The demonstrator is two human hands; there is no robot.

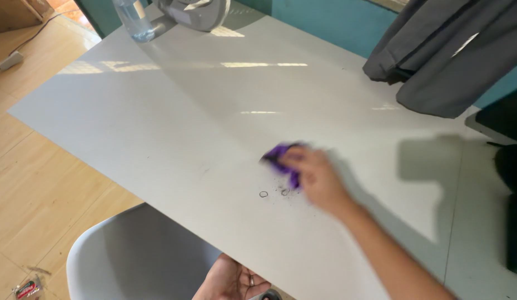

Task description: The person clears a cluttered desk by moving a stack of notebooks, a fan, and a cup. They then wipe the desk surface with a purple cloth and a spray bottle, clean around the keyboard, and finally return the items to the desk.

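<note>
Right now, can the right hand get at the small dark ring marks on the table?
Probably yes. The right hand, pressing a purple cloth, is just beside the ring marks, and bare table lies between them.

The tabletop (pixel 175 116) is smooth white with a semi-gloss sheen, picking up window glare well beyond the grip. The rag (pixel 282 158) bunched in the right hand (pixel 317 178) looks like soft purple cloth. Far off, the bottle (pixel 133 21) is clear plastic. The gray clothes (pixel 445 53) look like matt woven fabric, the chair (pixel 139 258) smooth matt plastic, and the floor (pixel 30 183) satin wood plank.
</note>
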